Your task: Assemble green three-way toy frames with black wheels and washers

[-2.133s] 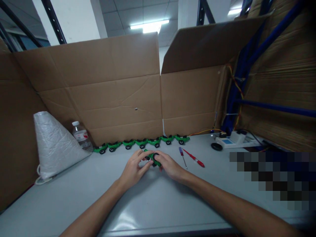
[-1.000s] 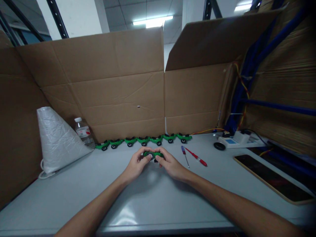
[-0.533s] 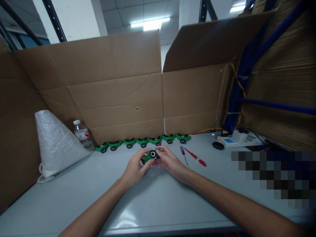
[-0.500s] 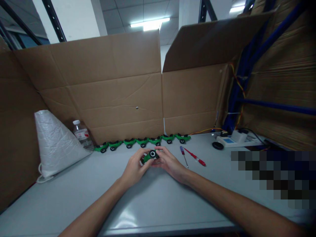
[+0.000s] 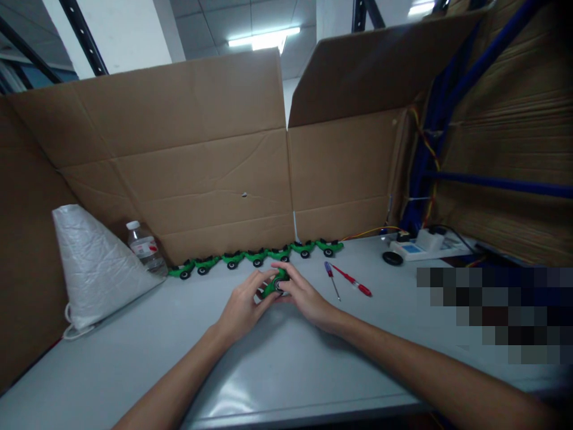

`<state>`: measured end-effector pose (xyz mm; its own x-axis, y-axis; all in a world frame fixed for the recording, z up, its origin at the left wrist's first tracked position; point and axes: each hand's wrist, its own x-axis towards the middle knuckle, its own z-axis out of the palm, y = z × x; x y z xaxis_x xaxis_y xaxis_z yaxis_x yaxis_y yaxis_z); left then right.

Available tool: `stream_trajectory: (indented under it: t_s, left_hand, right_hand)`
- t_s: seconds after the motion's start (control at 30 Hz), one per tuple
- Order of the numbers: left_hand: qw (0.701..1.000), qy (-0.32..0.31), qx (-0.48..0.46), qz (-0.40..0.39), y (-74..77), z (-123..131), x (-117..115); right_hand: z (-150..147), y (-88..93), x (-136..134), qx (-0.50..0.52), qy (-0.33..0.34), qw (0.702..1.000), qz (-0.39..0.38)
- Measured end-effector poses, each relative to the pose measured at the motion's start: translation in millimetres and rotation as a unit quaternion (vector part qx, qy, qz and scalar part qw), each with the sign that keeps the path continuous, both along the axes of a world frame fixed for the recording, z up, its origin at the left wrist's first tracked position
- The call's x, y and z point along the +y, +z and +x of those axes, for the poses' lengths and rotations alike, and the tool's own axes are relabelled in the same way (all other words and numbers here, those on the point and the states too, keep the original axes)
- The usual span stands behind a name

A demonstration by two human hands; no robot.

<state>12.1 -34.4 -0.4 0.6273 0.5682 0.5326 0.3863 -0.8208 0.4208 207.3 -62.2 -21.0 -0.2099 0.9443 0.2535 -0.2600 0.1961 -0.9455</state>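
A small green toy car (image 5: pixel 272 285) with black wheels is held just above the grey table (image 5: pixel 277 364), between both hands. My left hand (image 5: pixel 244 304) grips its left end with curled fingers. My right hand (image 5: pixel 304 295) pinches its right end, thumb and fingers closed over a wheel. Most of the car is hidden by my fingers. A row of several matching green toy cars (image 5: pixel 255 258) stands along the cardboard wall behind my hands.
A small screwdriver (image 5: pixel 332 279) and a red pen (image 5: pixel 353 282) lie right of my hands. A white bag (image 5: pixel 96 269) and a water bottle (image 5: pixel 142 246) stand at the left. A power strip (image 5: pixel 421 248), a loose black wheel (image 5: pixel 392 258) and cardboard walls (image 5: pixel 201 173) enclose the back.
Both hands have kept hold of the green car and turned it; the white-hubbed wheel seen half a second ago is now covered by my right fingers. The view shifted slightly.
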Motion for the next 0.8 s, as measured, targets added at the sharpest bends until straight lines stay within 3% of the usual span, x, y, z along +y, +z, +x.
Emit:
stream_trajectory:
  t_s: [0.33,0.57,0.8]
  left_hand:
    - [0.999,-0.002,0.002,0.034,1.2,2.7,-6.2]
    - [0.999,-0.008,-0.02,0.032,-1.6,4.6,-2.2]
    - [1.0,-0.011,0.006,0.007,0.9,0.9,-3.1]
  right_hand:
    - [5.6,0.7,-4.4,-0.106,-0.012,0.989,0.102]
    - [11.7,-0.8,2.7,-0.093,0.012,0.993,0.067]
    - [14.4,-7.7,10.0,-0.119,-0.021,0.989,0.082]
